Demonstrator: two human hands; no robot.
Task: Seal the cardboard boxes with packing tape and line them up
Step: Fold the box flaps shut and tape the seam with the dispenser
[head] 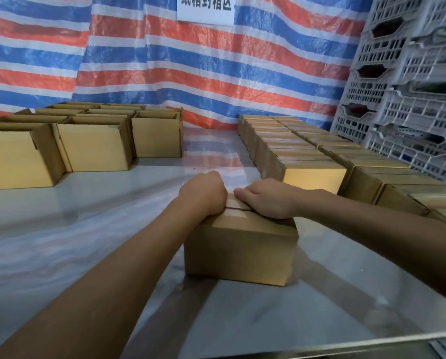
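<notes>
A small brown cardboard box [238,251] stands on the steel table [87,229] in front of me, its top flaps folded down with the seam showing between my hands. My left hand [203,191] lies curled over the far left part of the top; whether it holds anything is hidden. My right hand [266,198] presses flat on the right flap, fingers pointing left. No tape roll is visible. Closed boxes [315,174] stand in rows at the right. Open boxes [94,146] stand in a group at the back left.
A striped red, white and blue tarp [190,73] hangs behind the table with a white paper sign [206,7] on it. Grey plastic crates [403,99] are stacked at the right. The table's front edge [346,340] runs along the bottom right.
</notes>
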